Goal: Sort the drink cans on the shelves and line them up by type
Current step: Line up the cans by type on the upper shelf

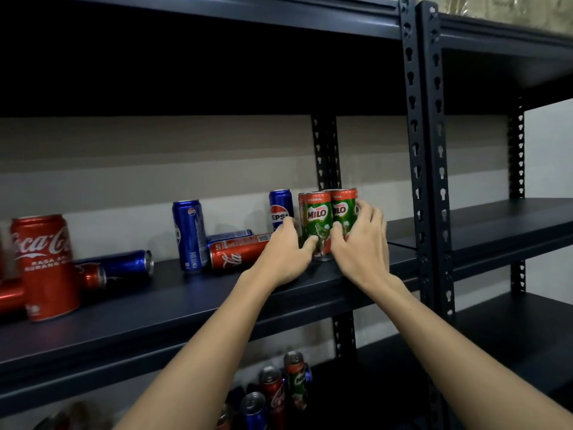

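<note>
Centre of the frame: two upright green-and-red Milo cans (pixel 316 223) stand touching on the dark metal shelf (pixel 173 308); the left hand (pixel 286 254) curls round the left can, the right hand (pixel 361 243) round the right one. Left of them stand and lie blue Pepsi cans (pixel 189 234) and red Coca-Cola cans (pixel 46 268); more cans (pixel 280 389) stand on the lower shelf.

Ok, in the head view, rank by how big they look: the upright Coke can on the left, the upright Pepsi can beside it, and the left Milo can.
1. Coke can, though it is nearest the camera.
2. Pepsi can.
3. Milo can.
</note>
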